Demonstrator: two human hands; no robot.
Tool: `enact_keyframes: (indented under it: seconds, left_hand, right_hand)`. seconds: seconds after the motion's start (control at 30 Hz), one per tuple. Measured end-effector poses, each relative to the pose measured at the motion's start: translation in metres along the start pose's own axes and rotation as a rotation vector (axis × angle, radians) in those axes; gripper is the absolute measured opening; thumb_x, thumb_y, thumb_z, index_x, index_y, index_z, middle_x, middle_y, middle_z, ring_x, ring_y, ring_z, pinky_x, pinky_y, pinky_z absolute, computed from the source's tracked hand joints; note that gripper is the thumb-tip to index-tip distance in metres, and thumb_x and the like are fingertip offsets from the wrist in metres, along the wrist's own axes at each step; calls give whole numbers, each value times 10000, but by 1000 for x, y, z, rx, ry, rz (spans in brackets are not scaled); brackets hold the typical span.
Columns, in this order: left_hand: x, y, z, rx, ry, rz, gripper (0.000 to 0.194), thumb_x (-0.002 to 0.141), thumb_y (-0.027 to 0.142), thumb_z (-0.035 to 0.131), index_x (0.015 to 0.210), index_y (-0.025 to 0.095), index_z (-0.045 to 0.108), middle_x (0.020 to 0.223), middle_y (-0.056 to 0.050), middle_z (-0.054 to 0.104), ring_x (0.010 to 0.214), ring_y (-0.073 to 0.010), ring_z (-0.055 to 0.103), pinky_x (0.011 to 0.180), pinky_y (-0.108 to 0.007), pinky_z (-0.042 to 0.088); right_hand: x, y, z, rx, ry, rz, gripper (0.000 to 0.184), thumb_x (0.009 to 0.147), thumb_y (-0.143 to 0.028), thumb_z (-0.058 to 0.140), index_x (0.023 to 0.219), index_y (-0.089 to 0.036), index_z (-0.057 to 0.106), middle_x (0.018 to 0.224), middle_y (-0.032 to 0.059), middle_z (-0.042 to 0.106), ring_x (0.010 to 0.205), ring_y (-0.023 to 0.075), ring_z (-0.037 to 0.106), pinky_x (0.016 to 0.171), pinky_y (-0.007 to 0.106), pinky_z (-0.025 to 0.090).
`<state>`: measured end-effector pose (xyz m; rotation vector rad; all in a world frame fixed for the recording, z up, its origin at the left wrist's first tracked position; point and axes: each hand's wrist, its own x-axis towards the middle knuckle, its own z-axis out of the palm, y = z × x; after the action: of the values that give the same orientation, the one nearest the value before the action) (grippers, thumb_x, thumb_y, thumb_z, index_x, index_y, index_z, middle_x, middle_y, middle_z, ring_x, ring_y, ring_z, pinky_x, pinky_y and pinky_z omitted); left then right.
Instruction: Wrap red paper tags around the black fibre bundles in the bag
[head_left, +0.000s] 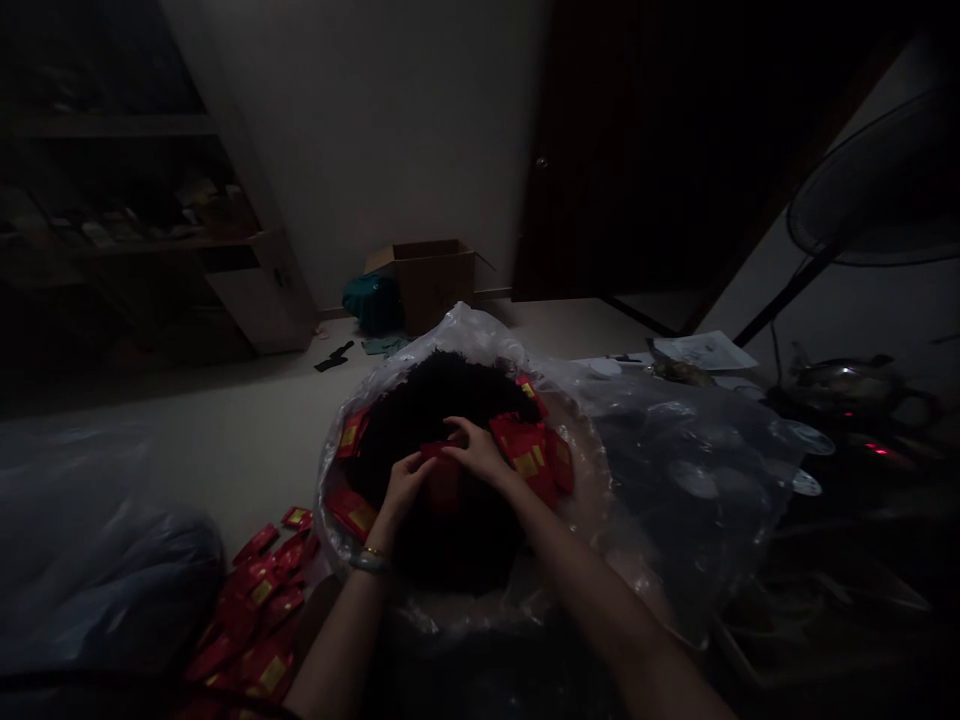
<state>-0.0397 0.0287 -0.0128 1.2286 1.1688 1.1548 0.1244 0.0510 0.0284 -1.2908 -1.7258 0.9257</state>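
Note:
A small red packet [442, 485] is held between my two hands, over a plastic-lined round container [589, 470]. My left hand [403, 484] pinches the packet's upper left edge, and a bangle circles that wrist. On the other side, my right hand [475, 452] has its fingers curled at the packet's top edge. Beneath lies a heap of dark loose material [420, 400], perhaps tea leaves; the dimness hides its detail. More red packets [529, 455] rest on the heap's right side, and others [352, 510] lie along its left rim.
Many red packets [262, 600] are piled at lower left, beside a plastic-covered bundle [105, 570]. Clear plastic [690, 470] covers a surface on the right, near a metal kettle [847, 380] and a standing fan [877, 190]. An open cardboard box [435, 285] stands by the wall.

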Motion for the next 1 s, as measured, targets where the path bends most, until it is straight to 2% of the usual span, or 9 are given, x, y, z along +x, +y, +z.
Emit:
enact_keyframes:
  seconds: [0.1, 0.17, 0.4, 0.53, 0.63, 0.73, 0.87, 0.93, 1.0]
  left_hand:
    - [-2, 2, 6, -119, 29, -108, 491, 626, 519, 698, 875, 96, 700, 748, -64, 711, 636, -184, 631, 596, -270, 477]
    - [-3, 0, 11, -163, 46, -130, 479, 615, 515, 708, 837, 91, 700, 707, -57, 700, 596, -165, 613, 575, -259, 463]
    - [-5, -9, 16, -77, 38, -73, 423, 645, 507, 678, 768, 103, 690, 648, -28, 670, 564, -145, 584, 530, -235, 430]
    - [-5, -8, 14, -39, 48, -8, 382, 650, 449, 691, 851, 125, 675, 786, -52, 699, 707, -184, 634, 646, -271, 483]
    - [-4, -10, 16, -25, 44, 69, 452, 573, 332, 767, 965, 144, 643, 932, -69, 702, 850, -208, 643, 781, -306, 491]
    - [-3, -18, 18, 6, -14, 90, 540, 528, 263, 793, 1023, 135, 618, 949, -72, 698, 855, -214, 641, 811, -330, 491]
    - [-3, -27, 17, 160, -23, 140, 437, 604, 273, 740, 1001, 128, 628, 884, -41, 691, 797, -189, 622, 784, -315, 488]
    - [-4, -27, 16, 227, -40, 165, 420, 625, 278, 723, 1009, 136, 630, 881, -34, 685, 795, -185, 613, 776, -304, 483]
    - [-7, -25, 16, 257, -72, 179, 413, 645, 281, 706, 1028, 146, 626, 906, -38, 680, 812, -189, 610, 778, -300, 478]
  right_hand:
    - [-1, 14, 3, 166, -22, 222, 270, 699, -277, 677, 925, -129, 676, 734, 21, 657, 658, 132, 586, 625, 246, 456]
    - [-3, 23, 4, 253, -51, 284, 242, 686, -334, 675, 799, -120, 677, 663, 12, 637, 591, 120, 556, 562, 233, 428]
    - [-10, 39, 10, 314, 24, 260, 229, 607, -353, 700, 683, -141, 654, 607, -10, 617, 578, 124, 544, 539, 227, 404]
    - [-9, 37, 16, 319, 27, 246, 185, 595, -307, 702, 670, -144, 660, 637, -1, 640, 631, 146, 579, 611, 253, 439]
    - [-12, 31, 17, 342, 96, 183, 192, 627, -310, 686, 738, -153, 674, 719, 20, 672, 713, 170, 612, 695, 283, 464]
    - [-18, 21, 11, 351, 150, 19, 229, 683, -336, 663, 844, -174, 683, 831, 42, 688, 797, 187, 626, 750, 306, 479]
    - [-24, 8, -5, 86, 205, -213, 192, 809, -318, 564, 842, -187, 701, 919, 74, 658, 897, 189, 590, 828, 330, 453]
    - [-20, 1, -15, -102, 98, -230, 183, 820, -273, 559, 792, -191, 719, 907, 75, 660, 897, 190, 575, 845, 334, 433]
    - [-13, -5, -25, -190, -126, -178, 155, 797, -218, 576, 804, -200, 730, 872, 52, 675, 842, 179, 582, 806, 308, 435]
